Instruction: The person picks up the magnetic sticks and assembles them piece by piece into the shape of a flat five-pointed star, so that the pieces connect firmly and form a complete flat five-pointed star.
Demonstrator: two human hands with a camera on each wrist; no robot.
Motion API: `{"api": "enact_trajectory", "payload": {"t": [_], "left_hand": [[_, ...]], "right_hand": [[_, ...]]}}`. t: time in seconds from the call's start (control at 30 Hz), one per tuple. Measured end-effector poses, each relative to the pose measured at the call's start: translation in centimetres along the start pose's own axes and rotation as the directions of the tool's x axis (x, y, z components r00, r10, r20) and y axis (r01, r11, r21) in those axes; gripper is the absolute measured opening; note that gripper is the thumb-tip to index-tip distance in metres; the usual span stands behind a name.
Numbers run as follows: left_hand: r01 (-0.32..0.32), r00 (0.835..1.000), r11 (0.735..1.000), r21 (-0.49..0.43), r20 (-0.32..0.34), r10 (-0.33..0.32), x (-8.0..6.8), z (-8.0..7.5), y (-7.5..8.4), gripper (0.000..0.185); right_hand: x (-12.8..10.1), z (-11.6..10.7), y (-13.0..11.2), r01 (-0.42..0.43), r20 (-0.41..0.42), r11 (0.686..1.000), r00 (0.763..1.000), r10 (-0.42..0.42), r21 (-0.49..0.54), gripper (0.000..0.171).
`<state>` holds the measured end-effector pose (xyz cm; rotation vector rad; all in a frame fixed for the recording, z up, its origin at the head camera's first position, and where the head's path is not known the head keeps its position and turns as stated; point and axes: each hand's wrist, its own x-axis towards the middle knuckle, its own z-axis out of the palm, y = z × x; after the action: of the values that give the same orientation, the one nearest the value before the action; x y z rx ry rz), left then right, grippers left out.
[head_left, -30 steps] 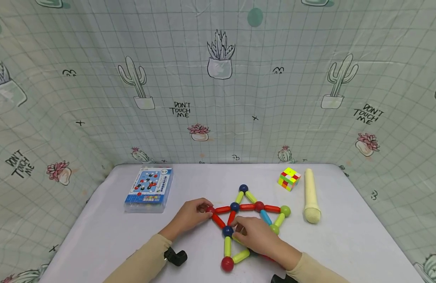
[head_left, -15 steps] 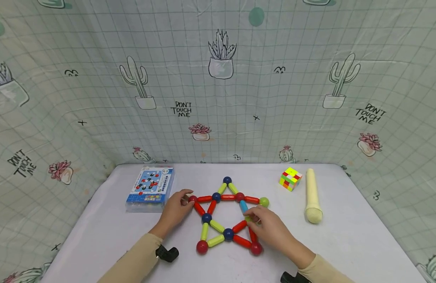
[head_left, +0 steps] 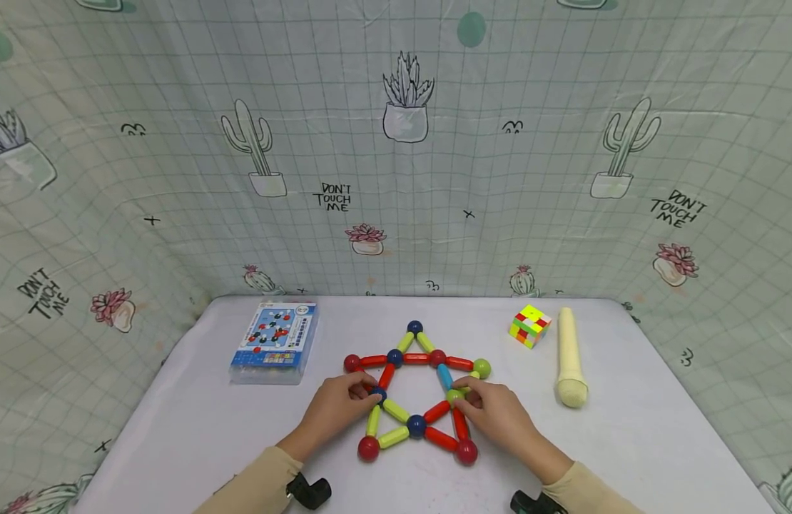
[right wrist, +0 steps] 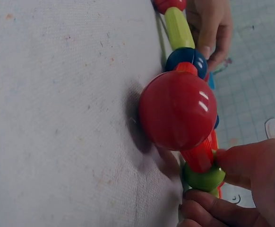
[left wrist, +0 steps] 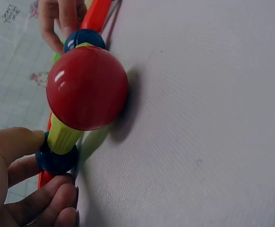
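A flat star of magnetic rods and coloured balls lies on the table. My left hand pinches the blue ball at the star's left inner corner between thumb and fingers. On the opposite side my right hand pinches a green ball, where red, blue and yellow-green rods meet. Two red balls, one front left and one front right, form the near points. Between them sits another blue ball. A dark blue ball tops the far point.
A clear plastic case with a blue printed cover lies at the back left. At the back right are a puzzle cube and a pale yellow microphone-shaped object. A patterned cloth hangs behind the table.
The star slid left and slightly away, then stayed nearly still. My left hand went from the left red ball to the blue ball; my right hand moved across to the green ball.
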<state>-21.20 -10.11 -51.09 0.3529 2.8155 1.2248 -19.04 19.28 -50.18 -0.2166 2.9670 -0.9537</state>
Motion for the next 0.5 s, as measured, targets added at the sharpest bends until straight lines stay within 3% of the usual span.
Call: {"api": "enact_trajectory", "payload": {"t": [0.5], "left_hand": [[-0.02, 1.0, 0.999, -0.034, 0.02, 0.021, -0.36, 0.06, 0.25, 0.022]], "right_hand": [[0.41, 0.92, -0.65, 0.024, -0.02, 1.0, 1.0, -0.024, 0.001, 0.023]]}}
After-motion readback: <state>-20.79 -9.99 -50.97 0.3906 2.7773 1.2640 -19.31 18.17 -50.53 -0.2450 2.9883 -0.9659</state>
